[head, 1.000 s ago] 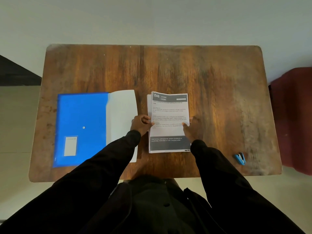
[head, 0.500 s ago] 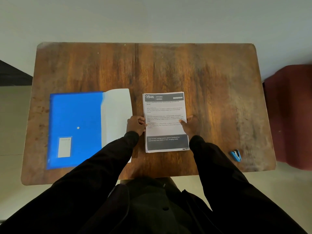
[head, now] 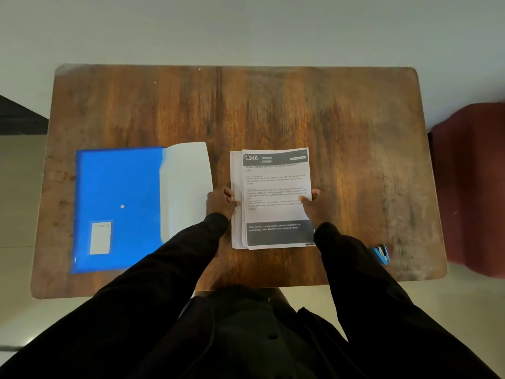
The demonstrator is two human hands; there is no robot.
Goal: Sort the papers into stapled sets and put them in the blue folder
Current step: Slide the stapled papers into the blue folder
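Open blue plastic folder lies left on brown wooden bench | left hand has a closed grip pinching the stack of white printed papers, mid-bench | right hand clasps its right edge | small blue stapler far right | edges are best squared flush before separating sets.

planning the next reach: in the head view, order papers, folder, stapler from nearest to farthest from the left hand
1. papers: gripped by the left hand at their left edge.
2. folder: just left, its flap beside the hand.
3. stapler: far right, by the table's near edge.
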